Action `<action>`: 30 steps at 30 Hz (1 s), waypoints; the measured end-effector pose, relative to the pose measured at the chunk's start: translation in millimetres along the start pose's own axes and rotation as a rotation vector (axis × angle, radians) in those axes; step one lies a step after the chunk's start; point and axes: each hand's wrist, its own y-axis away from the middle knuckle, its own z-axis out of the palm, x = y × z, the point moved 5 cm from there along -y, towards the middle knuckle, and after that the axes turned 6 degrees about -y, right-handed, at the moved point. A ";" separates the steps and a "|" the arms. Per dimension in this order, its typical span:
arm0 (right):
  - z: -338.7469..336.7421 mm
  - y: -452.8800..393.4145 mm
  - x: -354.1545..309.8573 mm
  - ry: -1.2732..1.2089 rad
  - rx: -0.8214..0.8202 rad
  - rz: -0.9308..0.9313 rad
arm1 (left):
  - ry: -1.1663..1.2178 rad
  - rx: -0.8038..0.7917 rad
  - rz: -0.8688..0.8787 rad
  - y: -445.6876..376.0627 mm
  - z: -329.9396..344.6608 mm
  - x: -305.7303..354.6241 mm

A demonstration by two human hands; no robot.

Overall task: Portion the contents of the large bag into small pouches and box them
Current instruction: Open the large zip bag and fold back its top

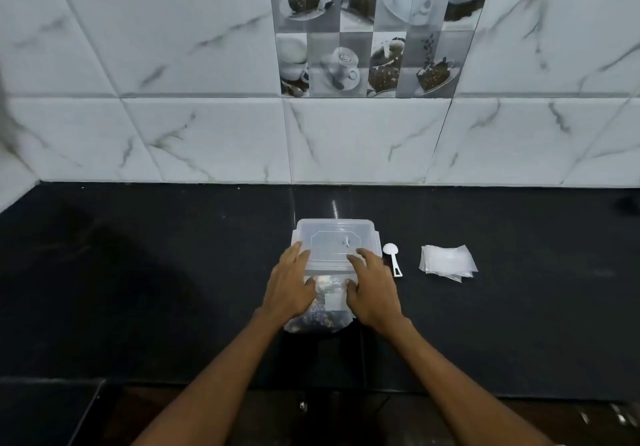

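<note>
Nearest on my worktop (pixel 138 272), large bag (pixel 318 321), soft, slack, likely slippery, best taken by its upper edge; my left hand (pixel 289 284) and right hand (pixel 372 289), fingers spread, resting on bag and lidded box (pixel 334 243); beyond-right, spoon (pixel 393 258), light pouches (pixel 446 262).
</note>
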 end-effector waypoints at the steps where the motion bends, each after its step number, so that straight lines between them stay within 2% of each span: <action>1: -2.1 5.1 0.5 -0.055 0.100 0.022 | 0.074 0.115 -0.058 1.7 -2.6 -6.3; 3: -2.2 17.4 3.2 -0.137 0.250 0.091 | 0.177 0.287 -0.266 10.5 -6.4 -21.4; 4: 2.3 26.8 2.5 -0.167 0.244 0.154 | 0.195 0.301 -0.389 18.0 -3.3 -29.6; 7: 23.4 33.3 11.4 -0.381 0.153 0.361 | 0.373 0.164 -0.715 30.1 15.2 -48.3; 9: 31.2 32.5 12.8 -0.607 0.111 0.489 | 0.565 0.075 -0.812 34.0 24.9 -52.5; 12: 34.9 31.1 13.0 -0.878 0.118 0.627 | 0.762 0.031 -0.798 34.7 37.6 -51.6; 15: 35.1 34.6 28.7 -0.959 0.134 0.710 | 0.926 0.049 -0.747 39.2 42.3 -47.1; 18: 31.2 41.2 39.2 -1.050 0.080 0.704 | 1.150 0.027 -0.627 45.1 42.1 -36.8; 22: 12.4 46.7 42.2 -1.154 0.104 0.697 | 1.258 -0.016 -0.536 47.6 40.9 -24.9; 24: 7.3 51.5 44.9 -1.218 0.123 0.722 | 1.257 -0.007 -0.564 47.7 42.9 -22.0; 26: 6.5 58.6 46.9 -1.282 0.111 0.778 | 1.224 0.016 -0.664 48.5 46.6 -23.0; 30: 12.6 63.5 54.2 -1.182 0.135 0.827 | 1.109 -0.133 -0.877 52.0 55.3 -22.5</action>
